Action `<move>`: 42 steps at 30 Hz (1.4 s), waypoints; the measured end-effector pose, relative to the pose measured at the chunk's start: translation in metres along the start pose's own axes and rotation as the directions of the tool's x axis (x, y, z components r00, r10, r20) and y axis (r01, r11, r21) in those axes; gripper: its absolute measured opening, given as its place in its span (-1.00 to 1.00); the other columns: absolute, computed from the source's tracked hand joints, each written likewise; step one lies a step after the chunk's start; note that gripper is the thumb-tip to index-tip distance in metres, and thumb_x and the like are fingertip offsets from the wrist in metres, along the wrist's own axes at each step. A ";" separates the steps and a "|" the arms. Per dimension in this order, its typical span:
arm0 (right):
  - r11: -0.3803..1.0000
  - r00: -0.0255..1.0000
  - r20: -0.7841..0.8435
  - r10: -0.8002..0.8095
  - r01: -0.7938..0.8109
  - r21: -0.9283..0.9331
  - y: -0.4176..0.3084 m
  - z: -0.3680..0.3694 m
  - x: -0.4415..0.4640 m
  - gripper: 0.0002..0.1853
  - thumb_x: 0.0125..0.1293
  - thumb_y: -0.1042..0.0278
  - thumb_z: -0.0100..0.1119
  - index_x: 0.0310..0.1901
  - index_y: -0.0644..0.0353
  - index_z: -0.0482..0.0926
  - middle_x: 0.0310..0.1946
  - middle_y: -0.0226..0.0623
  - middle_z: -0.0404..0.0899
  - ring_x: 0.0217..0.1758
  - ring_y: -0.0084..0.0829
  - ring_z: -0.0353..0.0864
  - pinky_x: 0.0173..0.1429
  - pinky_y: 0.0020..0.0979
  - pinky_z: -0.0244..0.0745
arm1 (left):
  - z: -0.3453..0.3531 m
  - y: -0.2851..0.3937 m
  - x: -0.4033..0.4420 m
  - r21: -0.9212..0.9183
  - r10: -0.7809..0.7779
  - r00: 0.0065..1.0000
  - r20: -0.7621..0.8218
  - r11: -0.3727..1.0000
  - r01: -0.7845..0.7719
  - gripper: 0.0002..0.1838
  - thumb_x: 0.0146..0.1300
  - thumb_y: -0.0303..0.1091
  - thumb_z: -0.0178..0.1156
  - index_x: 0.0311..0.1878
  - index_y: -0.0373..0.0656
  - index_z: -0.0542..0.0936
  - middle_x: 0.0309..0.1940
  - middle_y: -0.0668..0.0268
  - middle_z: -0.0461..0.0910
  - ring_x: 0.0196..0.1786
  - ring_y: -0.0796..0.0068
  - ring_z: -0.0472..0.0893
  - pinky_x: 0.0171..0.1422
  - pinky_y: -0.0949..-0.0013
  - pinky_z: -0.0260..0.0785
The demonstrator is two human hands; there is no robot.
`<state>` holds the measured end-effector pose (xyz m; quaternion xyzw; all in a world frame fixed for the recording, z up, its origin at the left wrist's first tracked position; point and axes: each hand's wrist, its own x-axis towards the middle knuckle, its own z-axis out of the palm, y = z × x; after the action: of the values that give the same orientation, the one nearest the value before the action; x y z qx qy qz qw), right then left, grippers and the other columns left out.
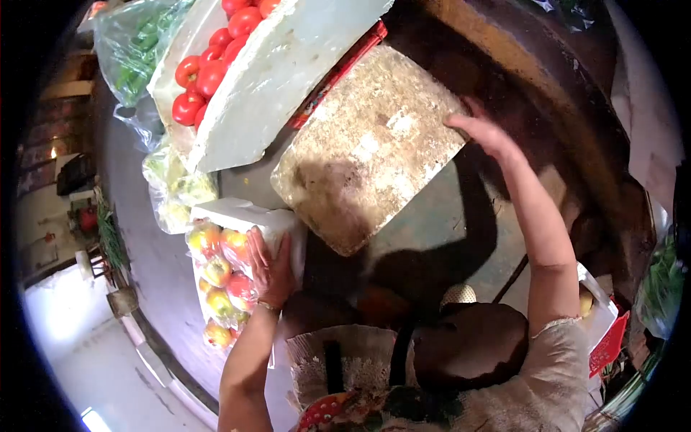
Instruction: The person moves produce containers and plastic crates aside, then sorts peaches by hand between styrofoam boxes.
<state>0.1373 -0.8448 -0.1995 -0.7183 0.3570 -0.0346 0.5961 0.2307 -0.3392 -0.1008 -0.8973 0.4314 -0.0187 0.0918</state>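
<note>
My left hand (272,270) lies with outstretched fingers on the edge of a white foam box (248,212). Inside that box are several red-and-yellow apples (217,272) under clear plastic. On the other side, my right hand (489,133) grips the far right edge of a dirty, brown-stained foam slab (374,144), thumb on its face and some fingers hidden. The slab is tilted in front of me, its lower corner close to the apple box. I cannot tell whether it is a lid or the outside of a box.
Red tomatoes (210,78) fill a large white foam box (248,133) at the upper left. Beside it are a plastic bag of greens (137,57) and a bag of pale vegetables (176,180). A red crate (610,338) stands at the right, near bagged greens (662,288).
</note>
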 end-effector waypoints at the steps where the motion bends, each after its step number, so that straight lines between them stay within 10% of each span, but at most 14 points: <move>1: 0.994 1.000 0.009 0.019 -0.020 0.111 0.020 0.006 0.013 0.06 -0.01 0.06 0.47 0.45 0.37 0.13 0.37 -0.04 0.29 0.41 -0.25 0.30 0.45 -0.34 0.20 | 0.000 0.000 0.000 0.001 -0.005 1.000 -0.006 1.000 0.005 -0.47 0.25 -0.37 0.11 0.34 0.05 0.48 0.50 -0.24 -0.07 0.49 -0.41 0.04 0.51 -0.19 0.06; 9: 0.958 0.982 -0.135 -0.132 0.161 0.235 -0.019 -0.006 -0.019 0.04 0.06 -0.02 0.46 0.46 0.31 0.11 0.32 0.05 0.34 0.33 -0.23 0.40 0.40 -0.25 0.31 | 0.013 -0.016 -0.011 -0.017 0.012 0.999 -0.044 1.000 -0.013 -0.46 0.23 -0.34 0.16 0.33 0.04 0.49 0.49 -0.26 -0.05 0.51 -0.38 0.02 0.52 -0.20 0.04; 17: 0.991 0.974 -0.190 -0.124 0.111 -0.080 0.016 -0.024 0.054 -0.25 0.18 0.18 0.35 0.38 0.25 0.34 0.16 -0.23 0.53 0.20 -0.38 0.48 0.29 -0.37 0.36 | 0.021 -0.024 -0.015 0.011 0.007 0.999 -0.040 1.000 -0.007 -0.40 0.20 -0.37 0.13 0.37 0.07 0.43 0.48 -0.26 -0.06 0.50 -0.39 0.03 0.54 -0.18 0.01; 20: 0.983 0.981 -0.137 -0.135 0.150 0.108 0.002 -0.024 0.042 -0.25 0.17 0.17 0.37 0.38 0.24 0.35 0.19 -0.22 0.52 0.20 -0.39 0.48 0.28 -0.38 0.36 | 0.018 -0.019 -0.013 -0.002 0.003 0.999 -0.040 1.000 -0.003 -0.38 0.18 -0.37 0.16 0.37 0.09 0.43 0.49 -0.26 -0.08 0.50 -0.39 0.02 0.55 -0.18 0.00; 24: 0.982 0.974 -0.128 -0.185 0.189 0.022 0.005 -0.021 0.039 -0.08 0.13 0.07 0.46 0.45 0.22 0.21 0.28 -0.13 0.46 0.24 -0.29 0.51 0.34 -0.31 0.38 | 0.028 -0.022 -0.020 -0.028 0.020 0.995 -0.098 0.999 -0.023 -0.38 0.16 -0.38 0.18 0.36 0.11 0.44 0.48 -0.28 -0.08 0.50 -0.40 -0.01 0.54 -0.19 -0.01; 27: 0.909 0.868 -0.397 -0.298 0.131 -0.397 -0.005 -0.008 0.026 0.06 0.13 0.04 0.46 0.54 0.00 -0.05 0.43 -0.06 0.25 0.35 -0.16 0.40 0.41 -0.21 0.32 | 0.039 -0.022 -0.024 -0.014 -0.029 0.999 -0.037 0.999 0.029 -0.39 0.16 -0.40 0.16 0.35 0.09 0.43 0.48 -0.32 -0.08 0.50 -0.44 -0.01 0.54 -0.20 -0.01; 28: 0.984 0.963 -0.246 -0.109 0.139 0.108 -0.024 -0.003 -0.004 0.05 0.14 0.00 0.45 0.53 0.12 -0.01 0.36 -0.04 0.34 0.25 -0.26 0.50 0.41 -0.30 0.31 | 0.037 -0.023 -0.023 -0.029 -0.007 0.998 -0.059 1.000 0.005 -0.39 0.16 -0.40 0.16 0.35 0.09 0.43 0.48 -0.32 -0.08 0.50 -0.44 -0.01 0.54 -0.20 -0.01; 29: 0.958 0.936 -0.288 -0.201 0.249 0.142 -0.035 0.004 -0.028 0.06 0.19 -0.02 0.39 0.54 0.13 -0.10 0.41 0.07 0.25 0.29 -0.13 0.47 0.45 -0.21 0.26 | 0.028 -0.021 -0.022 -0.013 0.008 0.999 -0.052 1.000 -0.009 -0.38 0.16 -0.41 0.14 0.35 0.09 0.42 0.47 -0.34 -0.08 0.49 -0.45 0.00 0.54 -0.20 -0.01; 31: 0.844 0.880 -0.257 -0.399 0.242 -0.479 -0.093 -0.002 -0.102 -0.03 0.20 0.07 0.34 0.55 -0.07 -0.04 0.43 0.15 0.18 0.43 0.08 0.28 0.47 -0.01 0.24 | 0.018 -0.019 -0.020 0.004 0.018 0.999 -0.029 1.000 -0.018 -0.36 0.16 -0.43 0.12 0.38 0.09 0.38 0.47 -0.36 -0.08 0.49 -0.47 0.00 0.54 -0.22 -0.03; 34: 0.422 0.483 -0.198 -0.853 0.413 -0.807 -0.156 -0.009 -0.198 -0.21 0.12 0.27 0.36 0.42 0.00 0.30 0.47 0.00 0.10 0.50 0.03 0.11 0.52 -0.02 -0.07 | 0.027 -0.024 -0.024 -0.030 0.004 1.000 -0.008 1.000 -0.005 -0.34 0.18 -0.44 0.09 0.42 0.10 0.33 0.47 -0.37 -0.10 0.50 -0.46 -0.01 0.54 -0.23 -0.03; 38: 0.223 -0.086 -0.249 -0.965 0.236 -0.946 -0.213 -0.066 -0.271 -0.28 0.09 0.26 0.43 0.34 0.02 0.41 0.43 -0.05 0.22 0.50 -0.06 0.14 0.52 -0.08 -0.07 | 0.042 -0.034 -0.030 0.000 0.086 0.985 -0.148 0.996 -0.087 -0.35 0.16 -0.46 0.09 0.39 0.10 0.36 0.50 -0.31 -0.12 0.51 -0.42 -0.01 0.53 -0.21 0.00; 40: 0.359 0.004 -0.365 -0.931 -0.170 -0.918 -0.229 -0.093 -0.296 -0.21 0.12 0.29 0.46 0.39 0.10 0.31 0.34 -0.05 0.35 0.43 -0.16 0.29 0.41 -0.13 0.17 | 0.034 -0.031 -0.031 -0.158 0.055 0.984 -0.170 0.984 -0.083 -0.37 0.15 -0.49 0.06 0.36 0.09 0.41 0.51 -0.27 -0.13 0.52 -0.40 -0.02 0.55 -0.19 -0.02; 42: 0.442 0.143 -0.449 -0.882 -0.080 -0.894 -0.207 -0.134 -0.292 -0.22 0.12 0.30 0.46 0.38 0.10 0.32 0.16 -0.05 0.51 0.28 -0.19 0.43 0.31 -0.16 0.25 | 0.029 -0.028 -0.031 -0.101 0.066 0.984 -0.168 0.991 -0.084 -0.35 0.14 -0.49 0.08 0.37 0.08 0.40 0.50 -0.31 -0.13 0.54 -0.36 -0.05 0.56 -0.18 -0.05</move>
<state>-0.0458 -0.7868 0.1311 -0.7963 0.3499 -0.4723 -0.1428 0.2362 -0.2942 -0.1225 -0.8794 0.4714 -0.0660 0.0083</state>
